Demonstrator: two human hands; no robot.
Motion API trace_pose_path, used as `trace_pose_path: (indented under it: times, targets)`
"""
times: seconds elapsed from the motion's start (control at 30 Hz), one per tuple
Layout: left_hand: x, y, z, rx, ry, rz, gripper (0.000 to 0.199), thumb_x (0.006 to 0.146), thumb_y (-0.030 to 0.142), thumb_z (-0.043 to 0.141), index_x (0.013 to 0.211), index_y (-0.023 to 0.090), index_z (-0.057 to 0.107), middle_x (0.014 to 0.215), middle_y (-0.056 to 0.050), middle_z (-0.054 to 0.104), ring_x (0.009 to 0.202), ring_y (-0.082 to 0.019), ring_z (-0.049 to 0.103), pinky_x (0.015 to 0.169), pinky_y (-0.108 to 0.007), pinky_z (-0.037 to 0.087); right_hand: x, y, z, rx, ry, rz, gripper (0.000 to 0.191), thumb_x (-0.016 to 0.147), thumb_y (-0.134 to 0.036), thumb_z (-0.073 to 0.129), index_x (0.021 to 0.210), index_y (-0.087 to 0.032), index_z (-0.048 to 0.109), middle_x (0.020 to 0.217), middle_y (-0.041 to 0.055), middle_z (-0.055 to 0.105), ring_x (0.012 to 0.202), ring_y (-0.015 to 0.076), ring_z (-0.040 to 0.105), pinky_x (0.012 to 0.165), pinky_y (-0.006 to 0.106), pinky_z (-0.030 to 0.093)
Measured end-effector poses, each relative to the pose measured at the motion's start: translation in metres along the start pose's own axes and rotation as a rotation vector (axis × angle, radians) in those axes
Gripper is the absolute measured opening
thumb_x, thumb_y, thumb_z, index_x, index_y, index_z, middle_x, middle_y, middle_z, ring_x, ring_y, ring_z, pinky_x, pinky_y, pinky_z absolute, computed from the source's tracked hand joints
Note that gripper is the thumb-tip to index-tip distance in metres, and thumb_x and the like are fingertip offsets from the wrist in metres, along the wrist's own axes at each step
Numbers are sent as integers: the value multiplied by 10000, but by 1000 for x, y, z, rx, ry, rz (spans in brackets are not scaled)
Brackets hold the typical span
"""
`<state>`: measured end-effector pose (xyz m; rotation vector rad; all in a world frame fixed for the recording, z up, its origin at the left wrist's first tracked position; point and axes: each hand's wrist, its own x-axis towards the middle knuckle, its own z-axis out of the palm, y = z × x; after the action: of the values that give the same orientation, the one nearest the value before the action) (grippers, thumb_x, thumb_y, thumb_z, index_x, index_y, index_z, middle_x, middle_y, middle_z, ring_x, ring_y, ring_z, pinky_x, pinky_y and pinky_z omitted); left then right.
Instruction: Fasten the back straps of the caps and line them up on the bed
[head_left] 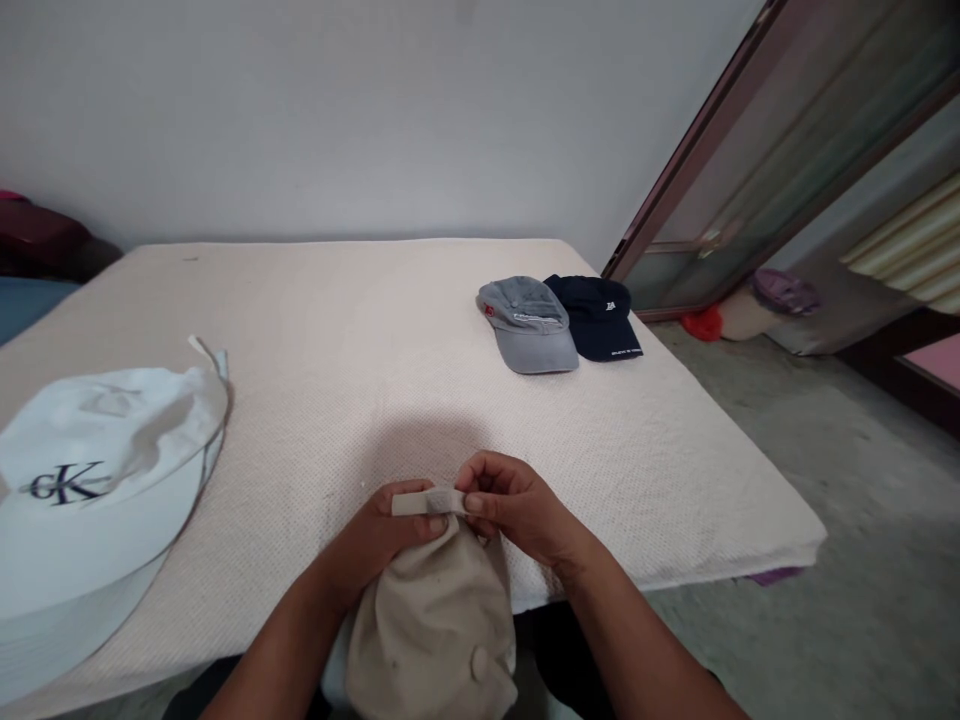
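You are holding a beige cap (pixel 435 630) at the near edge of the mattress (pixel 375 350), your left hand (pixel 397 535) and right hand (pixel 517 505) both pinching its back strap (pixel 427 502) between closed fingertips, the cap's crown hanging below your wrists. Well beyond your right hand, a grey cap (pixel 529 325) and a navy cap (pixel 596 315) are lying touching side by side. Far off to your left hand's side, a white bucket hat (pixel 97 480) is resting. Nothing is lying between your hands and these.
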<state>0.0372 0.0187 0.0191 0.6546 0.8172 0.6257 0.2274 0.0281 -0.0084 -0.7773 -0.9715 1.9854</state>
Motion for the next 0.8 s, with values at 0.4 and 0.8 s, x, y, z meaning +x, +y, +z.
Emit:
trace_pose_path:
  times: [0.4, 0.8]
  targets:
    - [1, -6, -5, 65, 45, 18, 185, 660, 261, 763, 758, 151, 650, 630, 21, 573, 557, -100, 489, 538, -221, 343, 1, -1, 2, -96, 69, -10, 216, 719, -289, 734, 793, -157, 580, 566, -62, 495, 442, 47, 382, 429, 192, 280]
    - [-4, -7, -3, 34, -68, 8, 229, 703, 277, 741, 880, 140, 690, 812, -67, 671, 759, -187, 600, 730, -302, 445, -4, -5, 10, 104, -28, 41, 247, 699, -280, 756, 823, -175, 570, 557, -71, 510, 401, 32, 358, 388, 171, 258]
